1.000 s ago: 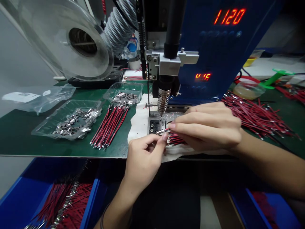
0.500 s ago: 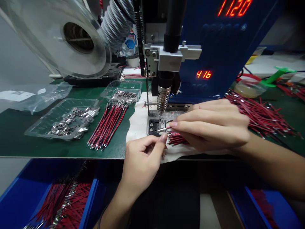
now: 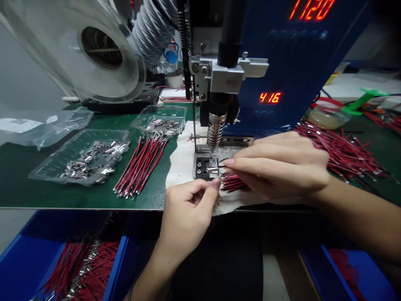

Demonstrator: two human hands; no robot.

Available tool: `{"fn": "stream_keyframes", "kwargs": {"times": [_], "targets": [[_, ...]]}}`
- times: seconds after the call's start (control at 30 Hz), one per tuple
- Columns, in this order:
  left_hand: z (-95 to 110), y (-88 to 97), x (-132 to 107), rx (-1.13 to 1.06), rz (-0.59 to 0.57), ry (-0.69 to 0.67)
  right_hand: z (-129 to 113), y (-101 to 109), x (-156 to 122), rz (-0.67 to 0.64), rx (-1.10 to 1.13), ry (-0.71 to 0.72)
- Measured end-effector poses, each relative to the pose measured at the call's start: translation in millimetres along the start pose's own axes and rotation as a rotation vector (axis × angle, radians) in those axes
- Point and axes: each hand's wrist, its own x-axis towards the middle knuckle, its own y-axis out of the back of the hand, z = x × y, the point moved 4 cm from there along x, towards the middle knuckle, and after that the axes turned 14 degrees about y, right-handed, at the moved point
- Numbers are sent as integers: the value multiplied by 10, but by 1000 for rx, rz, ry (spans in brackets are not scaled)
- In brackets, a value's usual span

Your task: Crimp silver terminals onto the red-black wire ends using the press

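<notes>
A small silvery metal part [image 3: 212, 169] lies on the black fixture [image 3: 199, 166] under the soldering iron [image 3: 216, 127] of the machine. My right hand [image 3: 282, 161] is closed in a pinch on a thin wire [image 3: 222, 160], dark where it shows, whose end reaches the metal part. My left hand [image 3: 188, 209] is curled, thumb against fingers, just in front of the fixture. What sits between those fingertips is hidden. Beneath my right hand lies a bundle of red and black wires [image 3: 232, 182] on a white cloth [image 3: 180, 167].
To the left are a wire bundle [image 3: 140, 167] and clear trays [image 3: 44, 167] of small metal parts. A large clear spool [image 3: 69, 46] stands behind them. More wires [image 3: 338, 150] lie at right. Blue bins [image 3: 115, 267] sit below the table edge. The blue machine housing [image 3: 288, 54] rises behind.
A red wire showed at my right fingertips earlier; a dark one shows there now. The metal part looks slightly turned. Both hands stay nearly in place, and the view has shifted a little.
</notes>
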Motion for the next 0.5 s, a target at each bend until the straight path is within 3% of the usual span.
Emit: {"fn": "stream_keyframes", "kwargs": {"times": [0.2, 0.5], "targets": [[-2, 3, -2, 8, 5, -2, 31, -25, -15, -26, 32, -7], [-9, 3, -5, 12, 10, -3, 194, -163, -67, -215, 237, -219]]}}
